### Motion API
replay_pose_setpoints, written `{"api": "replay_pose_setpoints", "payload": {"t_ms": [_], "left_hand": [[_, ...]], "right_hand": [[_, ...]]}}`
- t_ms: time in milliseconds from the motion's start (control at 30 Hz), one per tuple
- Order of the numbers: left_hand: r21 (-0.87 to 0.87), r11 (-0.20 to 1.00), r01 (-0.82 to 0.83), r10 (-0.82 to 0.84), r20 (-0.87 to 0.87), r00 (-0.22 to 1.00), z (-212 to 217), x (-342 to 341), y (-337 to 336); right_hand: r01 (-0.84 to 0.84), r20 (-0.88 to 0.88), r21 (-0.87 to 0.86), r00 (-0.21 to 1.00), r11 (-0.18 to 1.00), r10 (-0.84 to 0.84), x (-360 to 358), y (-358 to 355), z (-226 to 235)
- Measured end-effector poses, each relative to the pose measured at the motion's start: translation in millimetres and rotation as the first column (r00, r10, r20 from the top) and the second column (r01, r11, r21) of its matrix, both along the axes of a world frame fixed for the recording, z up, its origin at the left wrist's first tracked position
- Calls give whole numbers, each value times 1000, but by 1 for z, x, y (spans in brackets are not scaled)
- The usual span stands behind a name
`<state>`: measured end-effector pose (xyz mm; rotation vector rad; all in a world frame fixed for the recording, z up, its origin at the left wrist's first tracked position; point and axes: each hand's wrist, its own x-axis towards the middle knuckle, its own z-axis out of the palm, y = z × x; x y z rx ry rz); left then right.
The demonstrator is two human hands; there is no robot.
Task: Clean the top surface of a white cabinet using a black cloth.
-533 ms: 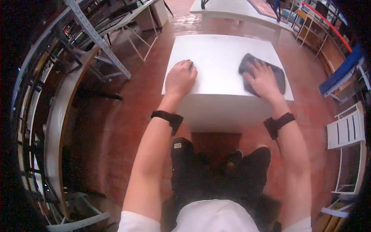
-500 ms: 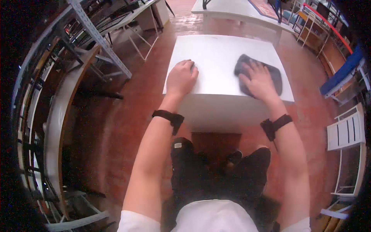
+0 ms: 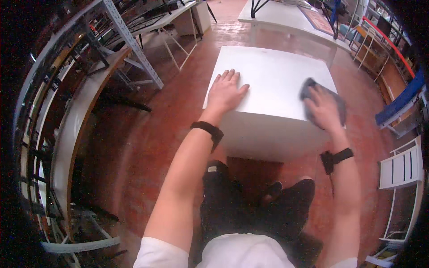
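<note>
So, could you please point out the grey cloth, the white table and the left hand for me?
grey cloth (image 3: 338, 103): head view, on its bare far right part beside the right hand.
white table (image 3: 272, 73): head view, on the bare middle of its top.
left hand (image 3: 225, 91): head view, on the back of the hand.

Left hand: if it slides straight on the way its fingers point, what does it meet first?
Nothing close: the left hand lies flat on the white table, bare ahead to the far edge. Depth beyond is unclear.
</note>
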<state>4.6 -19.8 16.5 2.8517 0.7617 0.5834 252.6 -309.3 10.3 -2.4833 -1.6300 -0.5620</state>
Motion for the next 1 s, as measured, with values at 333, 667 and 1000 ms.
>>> {"api": "replay_pose_setpoints", "payload": {"t_ms": [333, 667, 1000], "left_hand": [[-39, 998, -44, 47, 72, 996, 2, -3, -10], [-17, 998, -55, 56, 18, 998, -11, -5, 18], [-30, 990, -137, 126, -241, 962, 1, -6, 16]], "right_hand": [[218, -60, 14, 974, 976, -217, -14, 32, 5], [-73, -192, 66, 978, 995, 84, -138, 96, 11], [263, -18, 368, 961, 892, -276, -21, -25, -12]]}}
